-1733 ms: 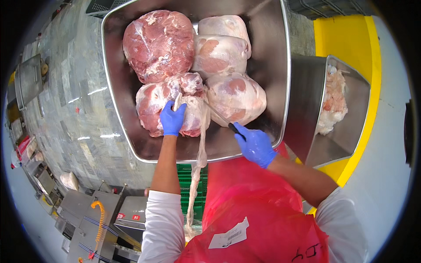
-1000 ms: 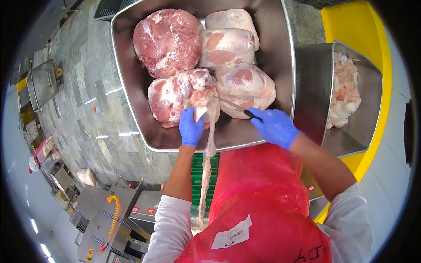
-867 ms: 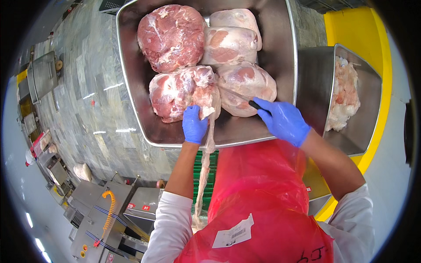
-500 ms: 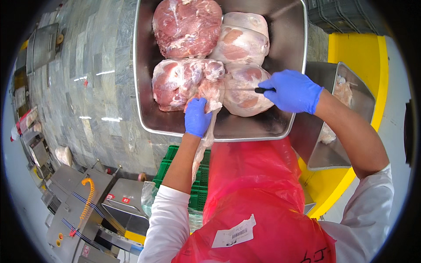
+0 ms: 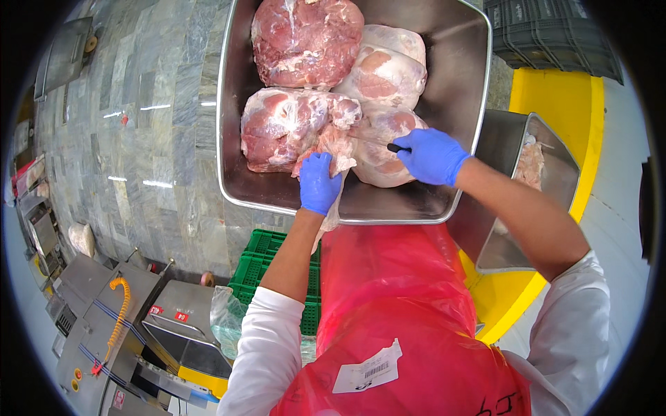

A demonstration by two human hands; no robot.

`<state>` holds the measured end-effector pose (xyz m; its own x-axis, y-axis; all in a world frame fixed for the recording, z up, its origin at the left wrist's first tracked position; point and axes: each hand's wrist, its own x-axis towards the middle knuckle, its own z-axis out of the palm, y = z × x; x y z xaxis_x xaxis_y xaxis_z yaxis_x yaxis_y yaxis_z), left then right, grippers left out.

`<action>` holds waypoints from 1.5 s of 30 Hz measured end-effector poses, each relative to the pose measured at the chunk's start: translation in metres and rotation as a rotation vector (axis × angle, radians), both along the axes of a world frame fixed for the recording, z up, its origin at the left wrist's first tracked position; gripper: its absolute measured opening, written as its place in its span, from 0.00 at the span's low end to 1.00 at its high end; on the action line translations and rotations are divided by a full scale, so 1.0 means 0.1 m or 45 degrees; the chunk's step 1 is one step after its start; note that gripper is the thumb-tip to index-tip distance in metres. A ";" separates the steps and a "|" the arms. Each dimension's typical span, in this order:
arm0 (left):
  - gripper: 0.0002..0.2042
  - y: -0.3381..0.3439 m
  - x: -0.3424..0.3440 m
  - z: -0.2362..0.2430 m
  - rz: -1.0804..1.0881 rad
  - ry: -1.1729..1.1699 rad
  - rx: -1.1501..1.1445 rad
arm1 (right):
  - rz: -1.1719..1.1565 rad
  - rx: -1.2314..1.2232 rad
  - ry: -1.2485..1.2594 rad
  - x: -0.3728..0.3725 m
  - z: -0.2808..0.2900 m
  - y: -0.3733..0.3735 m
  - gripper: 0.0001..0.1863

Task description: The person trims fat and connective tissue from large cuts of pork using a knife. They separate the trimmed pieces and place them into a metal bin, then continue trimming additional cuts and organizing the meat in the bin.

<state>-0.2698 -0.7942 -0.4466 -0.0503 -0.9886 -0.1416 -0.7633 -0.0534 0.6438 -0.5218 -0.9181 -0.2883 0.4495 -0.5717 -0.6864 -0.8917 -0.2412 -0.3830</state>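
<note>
A deep steel tub (image 5: 430, 204) holds several large cuts of raw meat. My left hand (image 5: 319, 183), in a blue glove, grips a pale flap of skin and fat (image 5: 338, 147) at the near edge of a trimmed meat piece (image 5: 272, 132). Part of that flap hangs over the tub's near rim beside my forearm. My right hand (image 5: 433, 157), also gloved, is closed around the black handle of a knife (image 5: 396, 148). The thin blade points left across a pale, rounded cut (image 5: 385, 168), its tip close to the flap. A dark red cut (image 5: 305, 45) lies at the far left.
A second steel bin (image 5: 479, 222) with pale trimmings (image 5: 528, 166) stands right of the tub, against a yellow frame (image 5: 555, 97). Grey crates (image 5: 548, 38) are stacked at the far right. Green crates (image 5: 263, 244) stand near my left forearm, with steel machinery (image 5: 97, 291) at the lower left.
The knife and my right hand have moved left, bringing the blade closer to the flap. My left hand has shifted slightly right, still gripping it. The whole view has tilted a little.
</note>
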 end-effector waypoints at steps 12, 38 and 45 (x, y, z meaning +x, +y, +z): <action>0.14 -0.24 -0.04 -0.03 0.088 0.078 -0.006 | -1.155 -0.219 -0.077 0.87 -0.96 2.14 0.31; 0.21 -0.93 0.52 0.25 -0.338 0.072 0.583 | -2.483 0.709 -1.024 1.80 -0.87 1.94 0.39; 0.16 -0.62 0.05 0.21 -0.252 -0.020 1.015 | -2.053 1.399 -0.867 -0.36 -0.09 1.79 0.32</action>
